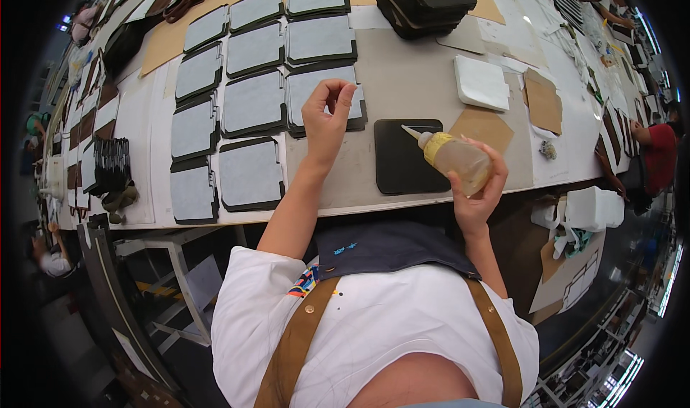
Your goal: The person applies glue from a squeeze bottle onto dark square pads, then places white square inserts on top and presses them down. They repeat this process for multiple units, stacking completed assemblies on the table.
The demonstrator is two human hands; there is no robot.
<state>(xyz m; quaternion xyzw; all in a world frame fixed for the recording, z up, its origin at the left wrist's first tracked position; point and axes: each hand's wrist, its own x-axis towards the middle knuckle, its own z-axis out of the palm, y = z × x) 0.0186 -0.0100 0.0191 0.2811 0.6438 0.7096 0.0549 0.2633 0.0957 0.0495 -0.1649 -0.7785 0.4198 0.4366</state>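
Observation:
My right hand (480, 185) is wrapped round a translucent squeeze bottle (463, 165) with a yellow band and a pale pointed nozzle. The bottle is tilted to the left, its tip over the upper part of a black rounded panel (406, 163) near the table's front edge. Whether the tip touches the panel I cannot tell. My left hand (329, 117) is raised with curled fingers and the thumb closed toward them; nothing shows in it. Below and behind it lie rows of stacked dark panels with light grey sheets (253, 102) on top.
A tall pile of dark panels (424, 9) stands at the back. White sheets (481, 83) and tan card pieces (543, 100) lie to the right. A black bundle (108, 165) sits far left. Other people work at both sides, one in a red top (660, 160).

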